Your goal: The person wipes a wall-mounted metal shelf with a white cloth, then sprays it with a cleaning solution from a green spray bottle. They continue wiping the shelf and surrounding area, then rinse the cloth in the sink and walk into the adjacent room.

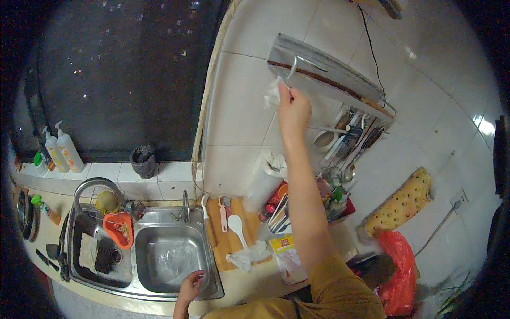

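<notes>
My right hand (pixel 295 109) is raised against the tiled wall, its fingers pinched around a crumpled white tissue (pixel 273 94). The tissue is just below the hook at the left end of a metal wall rack (pixel 319 69). Low over the front edge of the right sink basin (pixel 170 239) is my left hand (pixel 190 287). Its fingers are loosely curled and apart, with nothing visible between them. On a wooden cutting board (pixel 217 220) lie a white rice paddle (pixel 236 228), a pink-handled tool (pixel 223 218), a knife (pixel 206 212) and another crumpled white piece (pixel 249 255).
Utensils (pixel 350 138) hang below the rack. A white roll (pixel 263 183), bottles and packets crowd the counter under my right arm. An orange strainer basket (pixel 119 231) sits over the left basin, beside the curved faucet (pixel 98 181). A red bag (pixel 398 271) is at the right.
</notes>
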`<control>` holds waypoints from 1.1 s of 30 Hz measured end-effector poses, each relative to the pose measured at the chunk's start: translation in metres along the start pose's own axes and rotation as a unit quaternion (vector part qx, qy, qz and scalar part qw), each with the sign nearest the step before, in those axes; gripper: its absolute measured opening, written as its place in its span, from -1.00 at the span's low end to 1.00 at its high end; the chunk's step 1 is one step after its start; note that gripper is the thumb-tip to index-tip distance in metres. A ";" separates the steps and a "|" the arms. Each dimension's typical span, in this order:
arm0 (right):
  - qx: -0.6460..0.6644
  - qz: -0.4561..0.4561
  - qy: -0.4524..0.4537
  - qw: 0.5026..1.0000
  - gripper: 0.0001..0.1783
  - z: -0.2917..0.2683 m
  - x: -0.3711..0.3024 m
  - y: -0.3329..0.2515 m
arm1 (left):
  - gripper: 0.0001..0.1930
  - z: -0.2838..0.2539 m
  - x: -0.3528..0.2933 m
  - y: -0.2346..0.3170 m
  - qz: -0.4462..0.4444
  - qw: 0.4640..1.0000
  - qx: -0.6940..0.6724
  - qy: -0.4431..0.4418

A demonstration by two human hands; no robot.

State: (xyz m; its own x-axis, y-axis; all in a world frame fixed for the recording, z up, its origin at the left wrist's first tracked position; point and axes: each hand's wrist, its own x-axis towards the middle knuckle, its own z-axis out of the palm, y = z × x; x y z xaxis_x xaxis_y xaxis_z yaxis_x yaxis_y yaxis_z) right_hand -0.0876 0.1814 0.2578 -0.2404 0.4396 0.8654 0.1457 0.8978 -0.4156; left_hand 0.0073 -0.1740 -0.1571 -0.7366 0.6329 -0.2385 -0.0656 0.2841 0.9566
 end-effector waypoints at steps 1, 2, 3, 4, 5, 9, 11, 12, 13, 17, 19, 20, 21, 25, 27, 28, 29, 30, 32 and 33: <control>-0.013 -0.016 -0.009 1.000 -0.57 -0.007 -0.004 0.002 | -0.70 -0.002 0.004 -0.003 0.006 1.000 -0.007 -0.002; -0.027 -0.032 -0.019 0.999 -0.59 -0.014 -0.009 0.004 | -0.70 -0.005 0.006 -0.004 0.021 1.000 -0.011 -0.008; -0.089 -0.083 -0.017 0.992 -0.62 -0.021 -0.015 0.006 | -0.70 -0.006 0.009 -0.005 0.037 0.999 -0.017 -0.017; -0.148 -0.135 -0.018 0.979 -0.65 -0.025 -0.023 0.009 | -0.70 -0.006 0.012 -0.003 0.052 0.998 -0.024 -0.022; -0.206 -0.187 -0.020 0.960 -0.68 -0.030 -0.028 0.010 | -0.71 -0.011 0.014 -0.001 0.037 0.998 0.019 -0.046; -0.190 -0.182 0.043 0.964 -0.79 -0.057 -0.028 0.000 | -0.73 -0.025 0.023 0.001 0.064 0.994 0.067 -0.060; -0.139 -0.111 0.089 0.980 -0.77 -0.076 0.000 -0.024 | -0.72 -0.029 0.031 0.008 0.072 0.994 0.056 -0.057; -0.093 -0.123 0.094 0.984 -0.78 -0.077 0.016 -0.037 | -0.72 -0.033 0.031 0.008 0.069 0.994 0.056 -0.059; -0.045 -0.129 0.096 0.986 -0.79 -0.073 0.031 -0.044 | -0.72 -0.037 0.028 0.008 0.071 0.995 0.052 -0.053; -0.128 -0.220 -0.015 0.967 -0.79 -0.047 0.064 -0.025 | -0.73 -0.040 0.034 0.001 0.085 0.995 0.039 -0.035; -0.157 -0.219 -0.062 0.961 -0.78 -0.041 0.058 -0.029 | -0.74 -0.042 0.034 -0.011 0.084 0.996 0.031 -0.022; -0.169 -0.233 -0.070 0.955 -0.78 -0.038 0.064 -0.031 | -0.75 -0.045 0.030 -0.018 0.083 0.996 0.025 -0.017; -0.188 -0.247 -0.078 0.947 -0.78 -0.040 0.076 -0.031 | -0.75 -0.043 0.029 -0.018 0.083 0.996 0.016 -0.019; -0.238 -0.250 -0.174 0.922 -0.80 -0.015 0.128 -0.030 | -0.76 -0.043 0.025 -0.014 0.082 0.996 0.018 -0.020; -0.268 -0.265 -0.222 0.899 -0.80 0.003 0.156 -0.031 | -0.76 -0.043 0.029 -0.014 0.037 0.998 0.012 -0.046; -0.287 -0.278 -0.242 0.884 -0.79 0.013 0.165 -0.027 | -0.76 -0.042 0.033 -0.008 0.046 0.998 0.013 -0.048; -0.309 -0.290 -0.262 0.867 -0.78 0.018 0.176 -0.023 | -0.76 -0.041 0.037 -0.001 0.057 0.997 0.015 -0.051; -0.326 -0.316 -0.252 0.854 -0.79 0.023 0.176 -0.022 | -0.75 -0.042 0.032 0.001 0.057 0.997 0.022 -0.055; -0.361 -0.371 -0.229 0.824 -0.80 0.029 0.175 -0.029 | -0.75 -0.039 0.043 -0.007 0.083 0.996 0.003 -0.038; -0.372 -0.371 -0.225 0.821 -0.81 0.024 0.169 -0.033 | -0.75 -0.037 0.047 -0.010 0.098 0.995 -0.008 -0.030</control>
State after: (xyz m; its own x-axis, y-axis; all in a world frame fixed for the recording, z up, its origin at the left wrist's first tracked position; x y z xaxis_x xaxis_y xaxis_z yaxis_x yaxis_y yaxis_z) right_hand -0.1558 0.2271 0.4114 -0.8335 -0.1057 0.5424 0.3036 0.7324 0.6094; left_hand -0.0517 -0.1733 -0.1720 -0.6951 0.7167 -0.0558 0.0646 0.1396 0.9881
